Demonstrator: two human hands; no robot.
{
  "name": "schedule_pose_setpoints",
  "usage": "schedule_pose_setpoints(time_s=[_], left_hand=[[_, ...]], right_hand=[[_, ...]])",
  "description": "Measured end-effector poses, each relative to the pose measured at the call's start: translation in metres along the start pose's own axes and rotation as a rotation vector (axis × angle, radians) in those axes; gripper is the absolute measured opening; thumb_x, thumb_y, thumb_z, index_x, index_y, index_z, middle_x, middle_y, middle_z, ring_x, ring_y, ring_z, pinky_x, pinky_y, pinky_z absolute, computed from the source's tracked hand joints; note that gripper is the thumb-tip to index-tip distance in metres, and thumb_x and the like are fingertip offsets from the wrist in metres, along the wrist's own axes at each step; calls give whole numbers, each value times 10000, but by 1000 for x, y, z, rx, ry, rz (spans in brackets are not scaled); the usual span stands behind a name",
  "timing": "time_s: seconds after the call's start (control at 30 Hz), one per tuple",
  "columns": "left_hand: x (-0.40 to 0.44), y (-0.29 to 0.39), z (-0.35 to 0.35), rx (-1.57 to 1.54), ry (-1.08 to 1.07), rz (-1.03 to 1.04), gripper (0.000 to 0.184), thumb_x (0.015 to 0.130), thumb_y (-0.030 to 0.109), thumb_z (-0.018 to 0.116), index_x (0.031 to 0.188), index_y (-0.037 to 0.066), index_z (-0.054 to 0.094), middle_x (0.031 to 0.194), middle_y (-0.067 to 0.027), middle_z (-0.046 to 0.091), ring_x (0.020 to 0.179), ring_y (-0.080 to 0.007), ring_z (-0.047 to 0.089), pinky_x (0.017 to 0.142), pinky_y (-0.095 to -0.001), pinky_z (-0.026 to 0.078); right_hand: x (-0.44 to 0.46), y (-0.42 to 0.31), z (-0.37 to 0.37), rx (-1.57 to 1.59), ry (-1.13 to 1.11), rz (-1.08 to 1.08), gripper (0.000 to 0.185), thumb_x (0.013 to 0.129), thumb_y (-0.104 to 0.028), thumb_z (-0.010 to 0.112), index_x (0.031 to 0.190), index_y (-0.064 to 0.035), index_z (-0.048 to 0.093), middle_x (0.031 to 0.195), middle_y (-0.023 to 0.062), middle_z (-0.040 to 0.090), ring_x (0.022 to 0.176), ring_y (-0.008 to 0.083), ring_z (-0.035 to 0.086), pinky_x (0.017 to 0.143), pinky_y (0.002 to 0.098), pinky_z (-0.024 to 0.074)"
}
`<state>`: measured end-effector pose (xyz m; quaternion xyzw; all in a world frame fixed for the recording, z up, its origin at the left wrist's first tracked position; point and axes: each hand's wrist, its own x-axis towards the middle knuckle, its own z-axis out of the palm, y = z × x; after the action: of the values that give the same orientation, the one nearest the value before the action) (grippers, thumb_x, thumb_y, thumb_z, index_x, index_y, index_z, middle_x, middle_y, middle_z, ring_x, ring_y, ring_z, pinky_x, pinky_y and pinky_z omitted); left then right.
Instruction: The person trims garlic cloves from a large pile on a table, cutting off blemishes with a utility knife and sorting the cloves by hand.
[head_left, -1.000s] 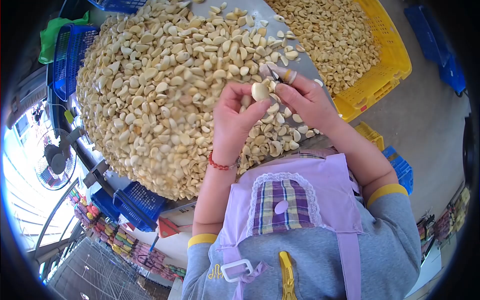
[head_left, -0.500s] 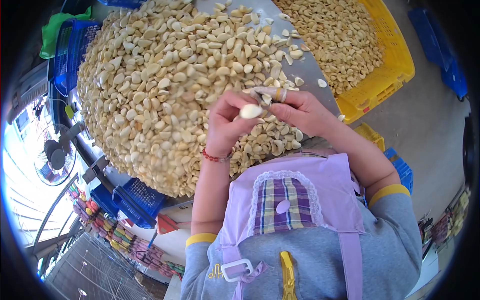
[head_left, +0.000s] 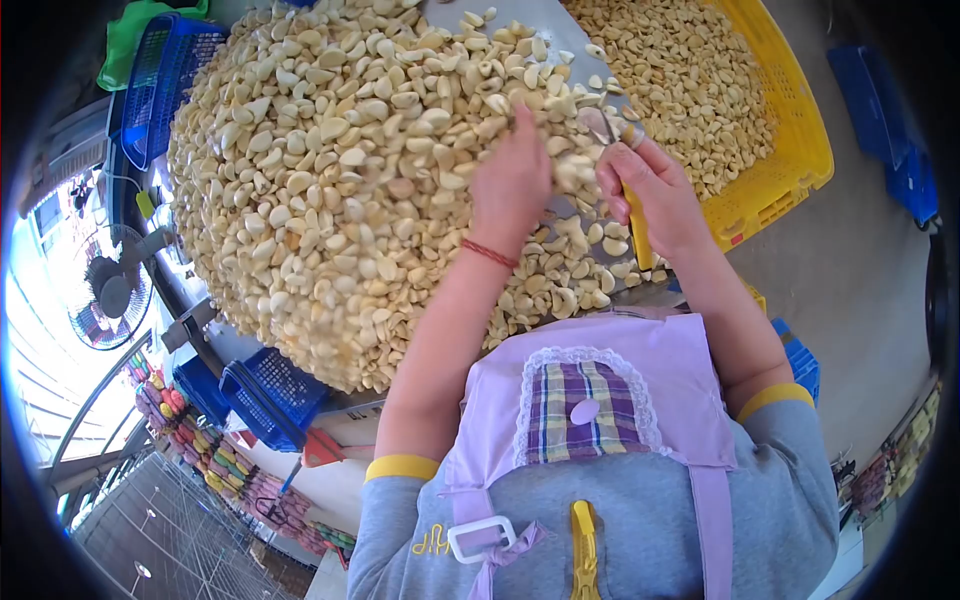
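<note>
From the head camera, a broad heap of peeled garlic cloves (head_left: 320, 200) is seen piled on a grey metal table (head_left: 545, 14), with looser cloves scattered along its right edge. The left hand (head_left: 512, 180), ringed at the wrist by a red bracelet (head_left: 490, 252), is held palm down over the heap; it is blurred, and its fingertips are partly lost against the cloves, so whether anything is gripped by them cannot be told. By the right hand (head_left: 655, 195), a knife (head_left: 638, 228) is gripped, its yellow handle enclosed by curled fingers and its blade pointed away from the body, above the cloves near the table edge. A wrapping (head_left: 633, 137) is worn on one finger of that hand. Beyond it on the right, more cloves are held in a yellow crate (head_left: 805, 150). On the left, a blue basket (head_left: 262, 405) is placed beside the near end of the heap. A lilac apron (head_left: 500, 390) with a plaid pocket (head_left: 560, 415) is worn by the person.
</note>
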<state>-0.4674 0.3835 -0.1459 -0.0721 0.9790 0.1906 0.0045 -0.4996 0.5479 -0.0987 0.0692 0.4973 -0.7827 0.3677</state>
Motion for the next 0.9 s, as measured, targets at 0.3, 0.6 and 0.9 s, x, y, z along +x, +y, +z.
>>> schedule_pose_setpoints(time_s=[0.3, 0.6, 0.9], left_hand=[[-30, -19, -49, -147, -105, 114, 294, 819, 88, 578, 1112, 80, 590, 871, -123, 585, 735, -278, 589, 631, -348, 484], [44, -45, -59, 458, -226, -141, 271, 804, 305, 602, 992, 112, 627, 990, -87, 590, 833, -269, 616, 673, -374, 497], [38, -88, -70, 233, 3, 148, 248, 851, 287, 551, 978, 101, 654, 895, -67, 645, 687, -203, 626, 579, -313, 497]], right_hand=[[-2, -4, -25, 125, 73, -54, 223, 927, -270, 504, 807, -84, 478, 718, -9, 474, 535, 47, 428, 469, 185, 349], [-8, -8, -9, 16, 12, 7, 260, 933, -255, 488, 1096, -62, 550, 724, -29, 473, 551, 39, 426, 467, 186, 347], [-17, 4, -19, -22, 48, 29, 238, 939, -252, 471, 1050, -57, 550, 712, -25, 460, 540, 37, 413, 469, 178, 361]])
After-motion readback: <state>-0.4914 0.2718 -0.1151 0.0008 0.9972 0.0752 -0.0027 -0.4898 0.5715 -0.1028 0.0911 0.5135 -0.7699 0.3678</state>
